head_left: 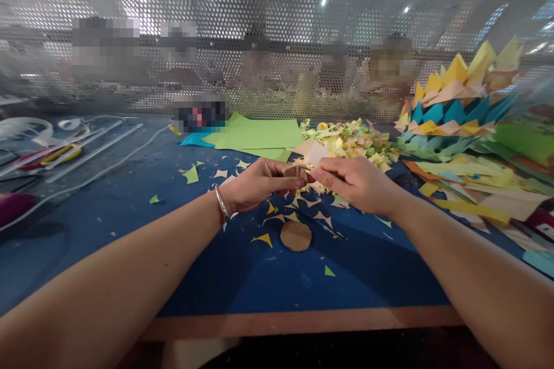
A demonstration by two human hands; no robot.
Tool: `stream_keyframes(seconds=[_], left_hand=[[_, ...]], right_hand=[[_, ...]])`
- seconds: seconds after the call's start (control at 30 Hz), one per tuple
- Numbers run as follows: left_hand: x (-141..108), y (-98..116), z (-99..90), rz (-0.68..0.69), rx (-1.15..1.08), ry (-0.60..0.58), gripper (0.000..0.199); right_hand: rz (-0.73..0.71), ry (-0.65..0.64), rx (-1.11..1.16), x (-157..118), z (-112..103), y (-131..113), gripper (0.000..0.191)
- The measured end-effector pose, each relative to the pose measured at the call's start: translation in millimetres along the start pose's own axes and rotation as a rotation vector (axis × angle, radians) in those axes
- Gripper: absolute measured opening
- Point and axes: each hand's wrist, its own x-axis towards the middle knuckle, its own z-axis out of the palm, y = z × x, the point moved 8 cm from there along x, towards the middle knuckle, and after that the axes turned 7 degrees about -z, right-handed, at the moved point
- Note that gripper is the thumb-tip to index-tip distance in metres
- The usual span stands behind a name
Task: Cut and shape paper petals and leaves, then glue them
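Note:
Both hands meet over the middle of the blue table. My left hand (259, 183), with a silver bracelet at its wrist, is closed around a small tan piece (295, 172) that looks like paper or thin cardboard. From the other side, my right hand (359, 185) pinches at the right end of this piece, thumb and forefinger together. Its exact shape is partly hidden by the fingers. On the table just below lies a round cardboard disc (296, 236). Paper offcuts (318, 216) in yellow, cream and green are strewn around and under the hands.
Behind the hands are green paper sheets (259, 134) and a heap of small paper pieces (357, 141). A tiered folded-paper model (461, 104) stands at the right above paper strips (485, 210). Yellow-handled scissors (63, 155), clear sticks (95, 153) and a white cord (125, 160) lie left.

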Motion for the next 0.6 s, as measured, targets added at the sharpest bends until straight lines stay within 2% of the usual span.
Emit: stream_keyframes(seconds=[0.17, 0.6], left_hand=[[0.1, -5.0, -3.2, -0.041, 0.047, 0.041, 0.024], [0.7, -4.9, -0.9, -0.053, 0.051, 0.031, 0.025]], right_hand=[[-0.005, -0.015, -0.029, 0.3, 1.0, 0.6, 0.043], [0.005, -0.015, -0.030, 0.0, 1.5, 1.3, 0.043]])
